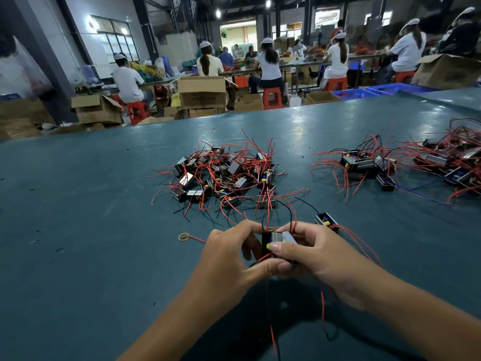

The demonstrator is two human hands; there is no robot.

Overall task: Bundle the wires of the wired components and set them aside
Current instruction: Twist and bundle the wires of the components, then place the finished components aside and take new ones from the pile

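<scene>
Workshop noise sits far behind: seated workers [269, 66] in white caps, cardboard boxes [201, 93], red stools. Up close, a broad teal tabletop [91, 204] carries everything.

Near the front edge, at the middle, both hands meet on one component [279, 242], held just above the surface. The left hand [230, 259] curls round its left side, thumb pressed underneath at the front. The right hand [309, 250] pinches it from the right, thumb on the yellow end, fingers wrapped behind. Its red and black wires [270, 316] hang loose toward the person and also rise behind the fingers.

A yellow rubber band [183, 237] lies on the tabletop left of the hands. A second component [325, 220] lies just beyond the right hand. The unsorted pile [223, 173] sits mid-table; a further heap [416, 162] spreads toward the right edge.

The step appears to be gathering the leads. To do it well, steady the body in one hand, sweep every strand into one bunch with the other, including those trailing below, and coil them tight against the body before reaching for the band. Stray strands could snag the neighbouring component.
</scene>
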